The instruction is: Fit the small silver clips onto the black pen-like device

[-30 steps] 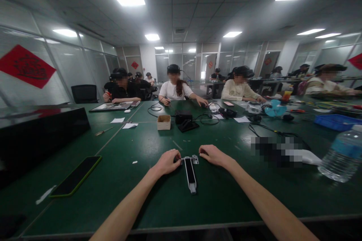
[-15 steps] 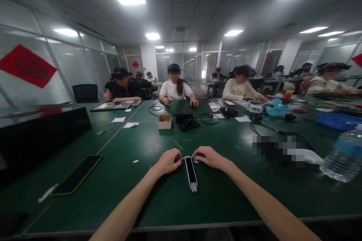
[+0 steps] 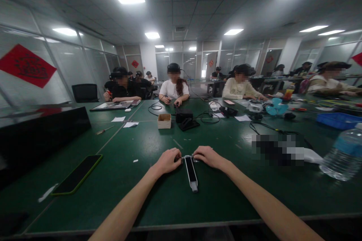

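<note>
Two bare hands flank the far end of a slender black-and-white device point(image 3: 191, 173) lying flat on the green desk point(image 3: 215, 207), directly before the wearer. The left hand point(image 3: 169, 161) is placed at the left side of that end, the right hand point(image 3: 208, 155) at the right; neither is plainly the nearer. Long axis: from the gap between the fingertips back toward the wearer, the near end slanting slightly to the wearer's right. The device thus lies to the right of the left hand and to the left of the right hand, most of its length on the wearer's side of both. A small metal fitting point(image 3: 196, 161) projects crosswise at the far end, partly covered by the right fingers. Both hands are curled with fingertips at the fitting; whether either grasps it firmly or merely rests there cannot be told at this scale. Surroundings: a green-edged phone point(image 3: 77, 175) well apart to the left; an open box point(image 3: 164, 122) beyond the hands.
</note>
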### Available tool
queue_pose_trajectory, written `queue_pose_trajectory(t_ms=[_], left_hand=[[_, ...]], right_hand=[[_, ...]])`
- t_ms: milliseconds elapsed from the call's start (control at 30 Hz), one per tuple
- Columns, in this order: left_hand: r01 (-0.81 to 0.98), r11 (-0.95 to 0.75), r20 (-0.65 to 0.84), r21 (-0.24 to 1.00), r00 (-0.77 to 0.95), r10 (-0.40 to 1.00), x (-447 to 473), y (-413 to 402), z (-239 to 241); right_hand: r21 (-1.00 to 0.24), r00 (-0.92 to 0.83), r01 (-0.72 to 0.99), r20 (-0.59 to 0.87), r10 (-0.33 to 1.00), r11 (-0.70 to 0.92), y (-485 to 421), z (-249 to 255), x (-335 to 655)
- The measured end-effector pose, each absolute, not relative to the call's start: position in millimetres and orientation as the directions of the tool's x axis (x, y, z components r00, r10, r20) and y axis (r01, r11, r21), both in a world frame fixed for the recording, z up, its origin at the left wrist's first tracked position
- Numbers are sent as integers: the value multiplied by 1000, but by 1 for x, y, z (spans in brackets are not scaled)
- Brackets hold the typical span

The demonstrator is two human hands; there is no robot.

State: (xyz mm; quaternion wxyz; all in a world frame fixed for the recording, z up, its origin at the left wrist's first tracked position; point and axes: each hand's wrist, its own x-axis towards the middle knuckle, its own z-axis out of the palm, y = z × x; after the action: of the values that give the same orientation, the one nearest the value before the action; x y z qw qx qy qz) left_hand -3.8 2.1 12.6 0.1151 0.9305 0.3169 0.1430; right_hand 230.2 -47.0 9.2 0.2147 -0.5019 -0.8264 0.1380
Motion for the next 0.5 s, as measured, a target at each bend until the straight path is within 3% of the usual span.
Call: queue_pose_trajectory(t_ms=[300, 500], left_hand=[[535, -799, 242, 276, 765, 596, -3, 6, 7], [538, -795, 228, 278, 767, 599, -4, 5, 8]], right_hand=[[-493, -341, 771, 214, 915, 403, -45, 6, 230], [-454, -370, 786, 198, 908, 419, -46, 8, 231]])
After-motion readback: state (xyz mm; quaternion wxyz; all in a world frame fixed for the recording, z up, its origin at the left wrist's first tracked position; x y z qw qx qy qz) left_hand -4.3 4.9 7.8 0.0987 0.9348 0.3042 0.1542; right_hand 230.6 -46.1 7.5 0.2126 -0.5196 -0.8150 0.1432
